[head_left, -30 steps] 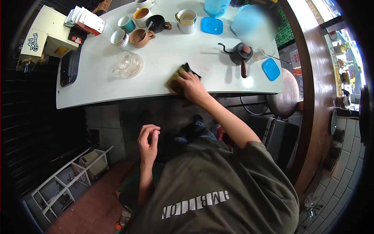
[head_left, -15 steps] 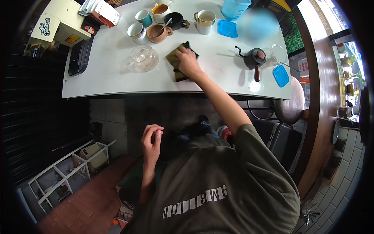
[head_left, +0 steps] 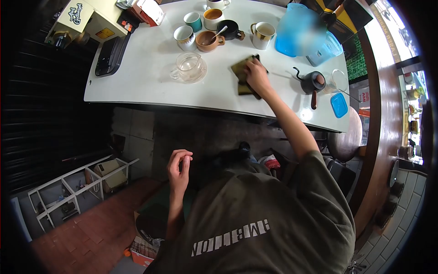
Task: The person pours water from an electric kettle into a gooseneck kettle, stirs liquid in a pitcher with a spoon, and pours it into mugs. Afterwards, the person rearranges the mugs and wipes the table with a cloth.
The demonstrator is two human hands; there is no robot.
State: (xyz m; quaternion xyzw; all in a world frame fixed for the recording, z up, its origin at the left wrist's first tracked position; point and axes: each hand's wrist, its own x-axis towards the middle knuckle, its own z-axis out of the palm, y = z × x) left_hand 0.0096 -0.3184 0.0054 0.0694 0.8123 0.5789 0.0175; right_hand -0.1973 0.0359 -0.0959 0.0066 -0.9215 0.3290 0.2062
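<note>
My right hand point(head_left: 258, 77) presses an olive-and-black cloth point(head_left: 245, 86) onto the white table point(head_left: 146, 86), its fingers bunched on the fabric. Left of it is a clear glass server point(head_left: 189, 68); to its right stands a black gooseneck kettle point(head_left: 313, 82) with a wooden handle. Behind the cloth is a white-and-gold mug point(head_left: 263, 35). My left hand point(head_left: 179, 168) hangs in front of the table near my body, fingers curled toward the thumb; whether anything is between them is hidden.
Several cups, including a brown cup point(head_left: 207, 41) with a spoon, stand at the back. Blue containers point(head_left: 326, 49) and a blue lid point(head_left: 339, 105) are on the right. A black scale-like tray point(head_left: 111, 55) lies at the left edge beside a cream machine point(head_left: 98, 23).
My right hand and the cloth have moved away from the table's front edge, then rightward toward the kettle. The camera view has shifted. My left hand has hardly moved.
</note>
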